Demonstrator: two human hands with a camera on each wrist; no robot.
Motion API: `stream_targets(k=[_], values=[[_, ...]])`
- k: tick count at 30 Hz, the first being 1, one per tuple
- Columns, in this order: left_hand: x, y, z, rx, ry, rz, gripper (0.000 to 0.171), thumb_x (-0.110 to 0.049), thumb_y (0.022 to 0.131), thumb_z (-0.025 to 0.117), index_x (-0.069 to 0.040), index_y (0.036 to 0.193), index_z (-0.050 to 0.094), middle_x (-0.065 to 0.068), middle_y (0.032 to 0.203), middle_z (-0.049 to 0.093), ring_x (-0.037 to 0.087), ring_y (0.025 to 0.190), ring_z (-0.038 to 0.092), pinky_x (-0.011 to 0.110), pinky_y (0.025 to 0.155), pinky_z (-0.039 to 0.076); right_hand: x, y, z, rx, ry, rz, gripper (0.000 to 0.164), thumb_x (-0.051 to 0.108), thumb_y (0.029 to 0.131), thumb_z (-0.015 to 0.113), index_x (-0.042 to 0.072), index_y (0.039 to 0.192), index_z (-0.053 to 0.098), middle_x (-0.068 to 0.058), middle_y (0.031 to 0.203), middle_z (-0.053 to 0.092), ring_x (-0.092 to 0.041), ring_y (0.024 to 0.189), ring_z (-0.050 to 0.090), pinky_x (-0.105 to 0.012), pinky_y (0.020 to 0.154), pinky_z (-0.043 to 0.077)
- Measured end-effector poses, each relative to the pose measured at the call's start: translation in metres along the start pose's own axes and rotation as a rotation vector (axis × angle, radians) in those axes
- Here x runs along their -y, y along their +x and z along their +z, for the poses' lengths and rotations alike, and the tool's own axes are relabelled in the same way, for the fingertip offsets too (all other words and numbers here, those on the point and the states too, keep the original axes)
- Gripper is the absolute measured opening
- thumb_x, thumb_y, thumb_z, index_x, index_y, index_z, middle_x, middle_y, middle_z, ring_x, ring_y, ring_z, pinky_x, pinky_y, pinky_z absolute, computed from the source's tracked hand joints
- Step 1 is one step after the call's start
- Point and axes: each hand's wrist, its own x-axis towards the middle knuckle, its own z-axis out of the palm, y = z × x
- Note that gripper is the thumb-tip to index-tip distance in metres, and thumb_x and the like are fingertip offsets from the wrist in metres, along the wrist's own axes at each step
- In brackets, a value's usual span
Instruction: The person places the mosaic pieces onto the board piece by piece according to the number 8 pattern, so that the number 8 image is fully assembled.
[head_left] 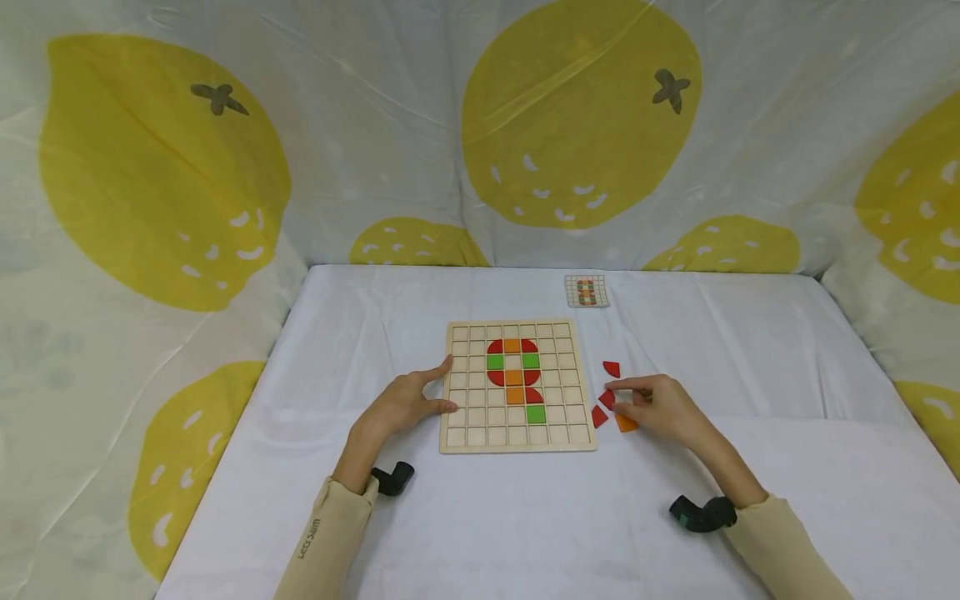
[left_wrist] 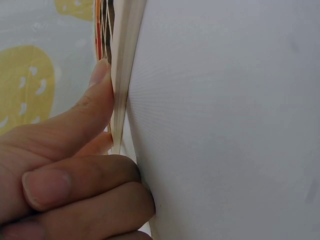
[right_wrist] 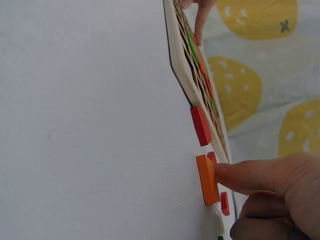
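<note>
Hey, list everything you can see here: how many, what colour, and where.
Gridded board: one, pale wood, on the cloth
Set pieces: five red, three orange, three green, in the board
Loose pieces: three red, one orange visible, right of the board
Green sliver: one, green, low in the right-wrist view, unidentified
Pattern card: one, whitish, beyond the board
Cloth: one, white, under the board
Backdrop: count unclear, white with yellow fruit, behind
Wrist devices: two, black, one per arm
Sleeves: two, beige, on the forearms
Left hand: one, bare, at the board's left edge
Right hand: one, bare, at the loose pieces
</note>
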Motion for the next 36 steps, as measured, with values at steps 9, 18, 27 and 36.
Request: stream_targets(k=[9,18,27,36], values=[[0.0,0.0,0.0,0.003,0.001,-0.003,0.087,-0.038,0.092,0.077,-0.027,0.163,0.029,0.019,0.162,0.041,0.038,0.152,0.038,0.057,0.118,0.039,-0.003,0.006,-0.004,0.023,0.025,-0.042,0.025,0.015,0.084,0.086,0.01,0.108,0.08,0.006,0.062,0.039,-0.007,0.056,0.034,-0.022,0.053,0.026],[-0.001,0.0,0.0,0.008,-0.009,-0.018,0.086,-0.037,0.093,0.077,-0.028,0.164,0.028,0.018,0.163,0.039,0.039,0.153,0.037,0.059,0.118,0.039,-0.005,0.006,-0.008,0.028,0.027,-0.002,0.028,0.024,0.084,0.088,0.011,0.107,0.079,0.005,0.063,0.038,-0.009,0.058,0.036,-0.025,0.053,0.027],[0.001,0.001,0.001,0.009,0.002,-0.002,0.086,-0.037,0.092,0.077,-0.027,0.163,0.029,0.019,0.164,0.039,0.039,0.152,0.038,0.057,0.119,0.038,-0.014,0.006,-0.011,0.053,0.035,-0.041,0.014,0.017,0.084,0.087,0.013,0.096,0.08,0.006,0.062,0.035,-0.007,0.058,0.034,-0.023,0.054,0.027],[0.0,0.001,0.0,0.007,0.007,-0.01,0.086,-0.036,0.093,0.077,-0.028,0.164,0.028,0.018,0.164,0.038,0.039,0.153,0.036,0.058,0.12,0.037,-0.016,0.007,-0.008,0.076,0.122,-0.035,0.02,0.019,0.085,0.086,0.011,0.103,0.082,0.007,0.06,0.03,-0.006,0.057,0.03,-0.025,0.053,0.024]])
